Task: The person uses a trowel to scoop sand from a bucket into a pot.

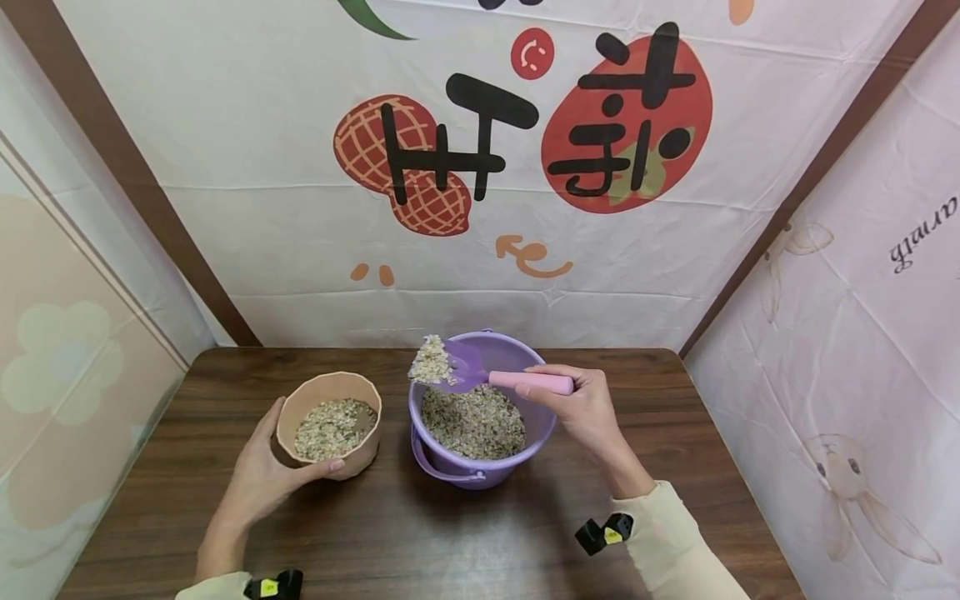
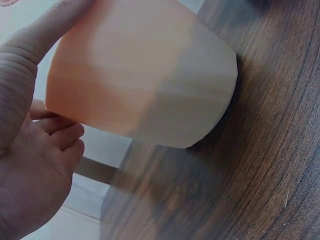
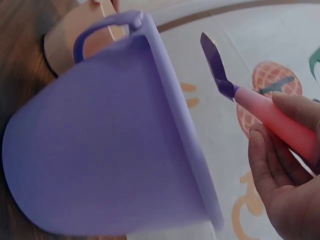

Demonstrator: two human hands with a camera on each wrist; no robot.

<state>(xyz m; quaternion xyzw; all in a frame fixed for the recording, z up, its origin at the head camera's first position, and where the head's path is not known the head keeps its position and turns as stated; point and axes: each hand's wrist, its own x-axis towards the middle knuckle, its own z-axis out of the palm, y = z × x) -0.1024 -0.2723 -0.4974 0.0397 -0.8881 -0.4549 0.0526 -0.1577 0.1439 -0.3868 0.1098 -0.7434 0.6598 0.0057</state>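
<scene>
In the head view my left hand (image 1: 262, 475) grips a peach faceted pot (image 1: 360, 461) round its side, thumb at the front; grainy pale-green material (image 1: 335, 428) lies inside. My right hand (image 1: 588, 408) holds the pink handle (image 1: 531, 382) of a small purple shovel (image 1: 467, 367), its blade heaped with flakes (image 1: 432, 362) above the left rim of a purple bucket (image 1: 480, 477). More grainy material (image 1: 474, 423) lies in that bucket. The left wrist view shows the pot (image 2: 140, 75) standing on the wood; in the right wrist view the shovel blade (image 3: 215, 62) is higher than the bucket rim.
The brown wooden table (image 1: 480, 550) carries both containers, with the pot left of the bucket. Behind it hangs a white printed cloth (image 1: 285, 242), and more printed cloth (image 1: 840, 375) stands at the right. The bucket's purple handle (image 1: 442, 473) hangs down at its front left.
</scene>
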